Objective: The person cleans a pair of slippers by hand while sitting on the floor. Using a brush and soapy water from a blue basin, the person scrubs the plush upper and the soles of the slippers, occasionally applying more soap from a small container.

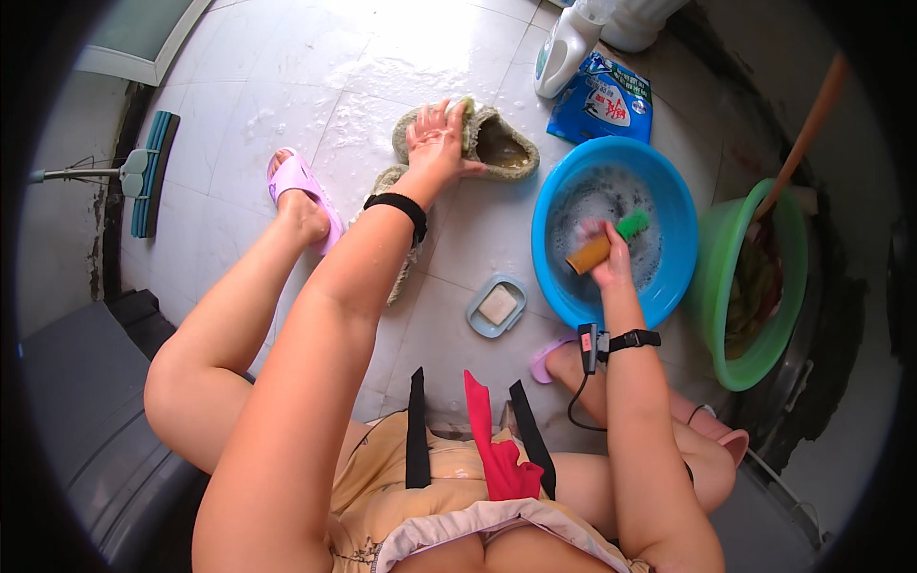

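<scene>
My left hand [438, 147] rests with spread fingers on a wet, fuzzy olive slipper [526, 159], pressing it against the tiled floor. Part of a second fuzzy slipper [390, 180] lies nearer to me, mostly covered by my left forearm. In my right hand [611, 258] is a scrub brush with a tan handle [589, 255] and green bristles [633, 225], held over the blue basin [542, 266]. Foamy water [642, 188] fills the basin's lower part. Between the slippers and the basin, a bar of soap [497, 305] sits in a light blue soap dish [473, 315].
Behind the basin lies a blue detergent bag [603, 100] beside a white jug [561, 61]. A green bucket [709, 286] with cloth-like contents and a wooden handle [806, 132] stands at right. A sponge mop [152, 174] is at left. Suds wet the floor [286, 107].
</scene>
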{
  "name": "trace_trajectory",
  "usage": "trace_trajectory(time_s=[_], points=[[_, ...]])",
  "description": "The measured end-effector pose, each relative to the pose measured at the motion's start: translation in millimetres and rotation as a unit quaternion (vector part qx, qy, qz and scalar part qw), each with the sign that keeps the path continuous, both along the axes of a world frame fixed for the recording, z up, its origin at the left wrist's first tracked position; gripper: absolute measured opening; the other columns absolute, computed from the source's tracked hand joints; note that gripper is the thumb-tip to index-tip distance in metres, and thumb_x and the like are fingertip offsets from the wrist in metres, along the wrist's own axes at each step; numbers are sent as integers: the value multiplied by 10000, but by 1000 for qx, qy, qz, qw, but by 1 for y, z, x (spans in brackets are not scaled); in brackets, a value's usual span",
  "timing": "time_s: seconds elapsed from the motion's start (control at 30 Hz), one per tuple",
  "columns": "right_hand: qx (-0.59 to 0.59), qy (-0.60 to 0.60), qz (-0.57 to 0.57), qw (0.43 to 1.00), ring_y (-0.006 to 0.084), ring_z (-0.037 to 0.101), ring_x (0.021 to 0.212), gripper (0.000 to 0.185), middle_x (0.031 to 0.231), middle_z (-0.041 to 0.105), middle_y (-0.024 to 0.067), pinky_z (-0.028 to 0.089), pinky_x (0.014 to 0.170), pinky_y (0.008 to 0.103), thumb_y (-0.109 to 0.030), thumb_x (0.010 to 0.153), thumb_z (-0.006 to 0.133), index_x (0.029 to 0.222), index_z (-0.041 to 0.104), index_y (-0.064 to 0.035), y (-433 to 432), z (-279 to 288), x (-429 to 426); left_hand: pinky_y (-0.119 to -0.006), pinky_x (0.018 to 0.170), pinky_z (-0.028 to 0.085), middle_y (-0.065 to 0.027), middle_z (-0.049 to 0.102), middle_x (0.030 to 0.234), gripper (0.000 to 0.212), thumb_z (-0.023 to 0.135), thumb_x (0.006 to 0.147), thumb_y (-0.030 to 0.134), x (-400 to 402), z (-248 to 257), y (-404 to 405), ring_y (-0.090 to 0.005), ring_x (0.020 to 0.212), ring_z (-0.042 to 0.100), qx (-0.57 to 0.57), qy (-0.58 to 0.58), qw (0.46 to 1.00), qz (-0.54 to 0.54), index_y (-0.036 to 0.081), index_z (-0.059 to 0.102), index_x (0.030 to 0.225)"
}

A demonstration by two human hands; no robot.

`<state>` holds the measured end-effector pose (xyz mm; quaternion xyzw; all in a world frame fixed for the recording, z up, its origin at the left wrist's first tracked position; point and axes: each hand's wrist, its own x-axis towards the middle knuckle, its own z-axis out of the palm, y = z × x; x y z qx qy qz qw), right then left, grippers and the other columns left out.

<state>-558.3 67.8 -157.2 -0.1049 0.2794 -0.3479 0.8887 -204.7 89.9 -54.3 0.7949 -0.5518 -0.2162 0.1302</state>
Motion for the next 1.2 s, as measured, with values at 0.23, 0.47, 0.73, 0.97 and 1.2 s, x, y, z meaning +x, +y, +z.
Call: trace_trajectory(time_s=[0.23, 0.47, 0.73, 0.97, 1.2], points=[[-31, 162, 58, 985, 200, 503, 1023, 271, 1041, 538, 98, 402, 874, 334, -212, 874, 481, 1042, 509, -2, 10, 93, 136, -338, 930, 328, -23, 567, 891, 134, 467, 732, 144, 12, -90, 8, -179, 954, 505, -181, -280, 883, -332, 142, 558, 830], [126, 530, -234, 805, 194, 507, 984, 263, 1091, 519, 72, 398, 871, 378, -224, 868, 474, 1078, 495, -67, 18, 20, 5, -334, 748, 401, -64, 571, 628, 310, 462, 787, 337, 2, -89, 4, -230, 719, 556, -75, -109, 951, -280, 124, 598, 608], [2, 198, -29, 980, 212, 562, 922, 245, 1047, 547, 113, 451, 824, 341, -189, 890, 441, 1056, 492, -16, 11, 44, 71, -323, 755, 396, -50, 571, 624, 430, 499, 765, 454, 3, -85, 31, -222, 749, 534, -110, -59, 865, -486, 96, 610, 553], [-76, 230, 58, 968, 221, 540, 941, 213, 1003, 545, 114, 451, 836, 356, -162, 890, 437, 1013, 498, 1, 2, 109, 122, -305, 753, 400, -53, 565, 755, 438, 564, 695, 488, 41, -52, 72, -204, 779, 531, 1, -144, 805, -576, 53, 608, 701], [101, 534, -232, 807, 221, 515, 932, 334, 1051, 510, 67, 422, 770, 420, -236, 827, 528, 1109, 480, -65, 18, -3, -5, -316, 931, 308, -176, 412, 1218, 838, 635, 672, 538, -35, -60, 81, -234, 1098, 415, -69, 609, 656, 440, -106, 404, 1156]])
